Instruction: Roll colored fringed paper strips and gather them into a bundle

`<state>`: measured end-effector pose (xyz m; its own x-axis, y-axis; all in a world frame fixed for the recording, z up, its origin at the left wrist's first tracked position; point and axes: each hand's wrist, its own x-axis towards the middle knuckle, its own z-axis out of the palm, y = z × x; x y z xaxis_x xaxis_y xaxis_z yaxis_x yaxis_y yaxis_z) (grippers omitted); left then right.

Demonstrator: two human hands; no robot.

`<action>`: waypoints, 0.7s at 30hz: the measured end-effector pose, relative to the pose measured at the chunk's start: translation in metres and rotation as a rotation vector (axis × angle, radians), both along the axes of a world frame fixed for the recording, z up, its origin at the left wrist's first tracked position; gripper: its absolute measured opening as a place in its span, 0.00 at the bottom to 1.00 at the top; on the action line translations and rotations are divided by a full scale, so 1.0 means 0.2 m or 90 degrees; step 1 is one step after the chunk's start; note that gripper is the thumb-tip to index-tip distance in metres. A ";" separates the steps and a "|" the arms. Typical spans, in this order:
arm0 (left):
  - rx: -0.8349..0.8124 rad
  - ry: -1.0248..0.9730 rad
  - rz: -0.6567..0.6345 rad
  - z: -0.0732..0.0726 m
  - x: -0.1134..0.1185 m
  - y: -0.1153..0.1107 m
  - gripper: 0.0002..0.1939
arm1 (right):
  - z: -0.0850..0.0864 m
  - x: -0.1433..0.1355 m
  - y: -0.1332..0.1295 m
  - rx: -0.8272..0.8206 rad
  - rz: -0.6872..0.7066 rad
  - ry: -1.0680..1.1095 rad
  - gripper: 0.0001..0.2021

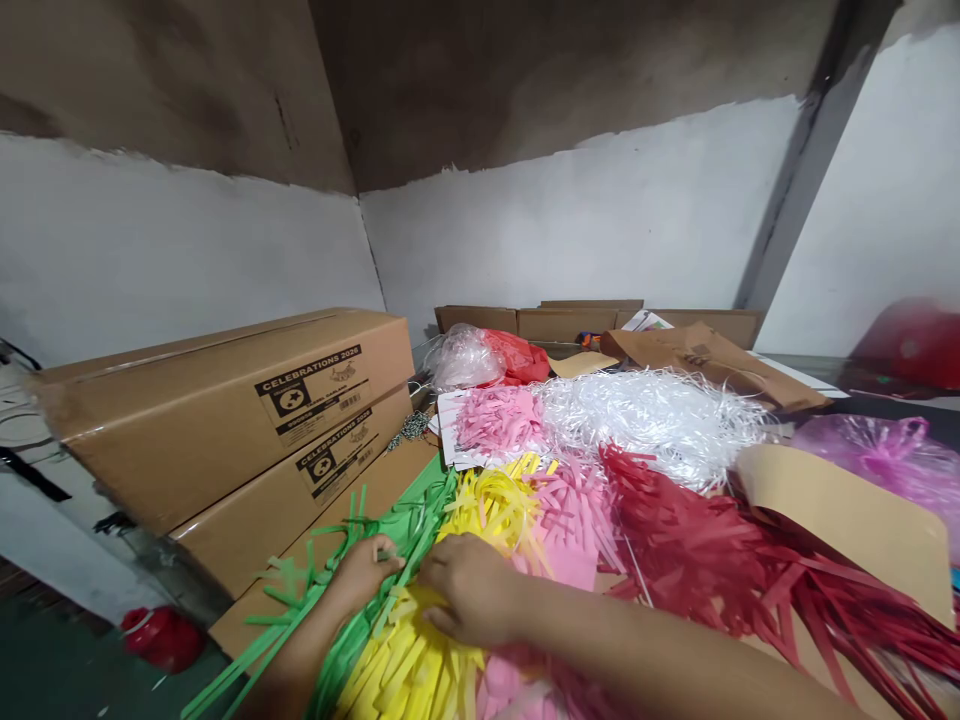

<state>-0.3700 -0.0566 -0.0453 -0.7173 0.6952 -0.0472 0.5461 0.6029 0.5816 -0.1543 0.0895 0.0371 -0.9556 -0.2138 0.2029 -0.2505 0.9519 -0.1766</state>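
My left hand (366, 572) is in a pinch among the green fringed strips (412, 535), with some of them between thumb and fingers. Just to the right, my right hand (471, 588) has its fingers curled over the yellow fringed strips (416, 660); what lies under the fingertips is hidden. More yellow strips (491, 505) are bunched beyond that hand. Pink fringed strips (574, 505) lie to their right, partly hidden behind my right forearm. The strips look like thin paper or cloth cut into ribbons.
Large cardboard cartons (217, 410) are stacked at the left. A heap of shiny white strands (645, 415) lies at the back, dark red strips (697, 545) at the right. Beyond are a purple plastic bag (892, 455), a tan card sheet (847, 520) and a red bundle (517, 355).
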 end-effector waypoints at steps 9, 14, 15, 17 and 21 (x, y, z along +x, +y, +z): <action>0.099 -0.119 0.052 0.02 -0.06 -0.02 0.12 | -0.15 -0.23 -0.01 -0.027 -0.040 -0.055 0.21; 0.064 -0.179 0.026 0.02 -0.07 -0.02 0.12 | -0.17 -0.24 0.00 -0.049 -0.054 -0.007 0.23; 0.062 -0.185 0.018 0.02 -0.07 -0.01 0.12 | -0.17 -0.25 0.00 -0.052 -0.049 -0.002 0.25; 0.064 -0.192 0.010 0.02 -0.07 -0.01 0.13 | -0.17 -0.26 0.01 -0.055 -0.045 -0.003 0.26; 0.082 -0.218 0.017 0.04 -0.07 -0.02 0.12 | -0.19 -0.26 0.02 -0.050 -0.055 -0.013 0.23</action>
